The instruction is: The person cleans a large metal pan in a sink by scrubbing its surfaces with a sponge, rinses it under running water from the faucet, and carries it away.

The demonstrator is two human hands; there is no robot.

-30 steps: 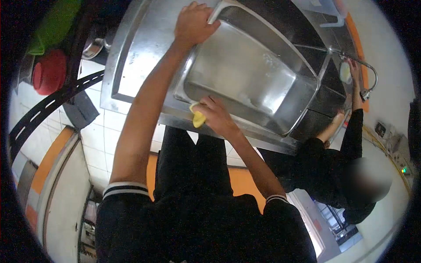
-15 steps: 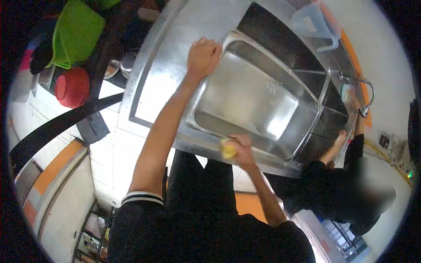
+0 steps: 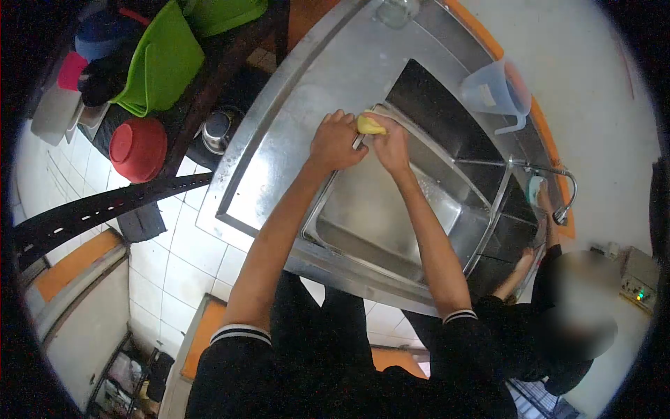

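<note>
A rectangular metal pan rests tilted over the dark sink basin in the steel counter. My left hand grips the pan's rim at its upper left corner, thumb toward the inside. Close beside it, my right hand is closed around a yellow sponge or cloth, which touches the rim at the far corner. The pan's inside looks wet, with droplets and a cloudy patch on its bottom.
A co-worker at the right has both hands near a curved faucet. A clear plastic jug and a glass container stand on the counter. A red bowl and green baskets are at the left.
My right hand has moved with the yellow sponge or cloth from the pan's near edge to its far corner. My left hand stays on the rim. The view has shifted, showing more counter.
</note>
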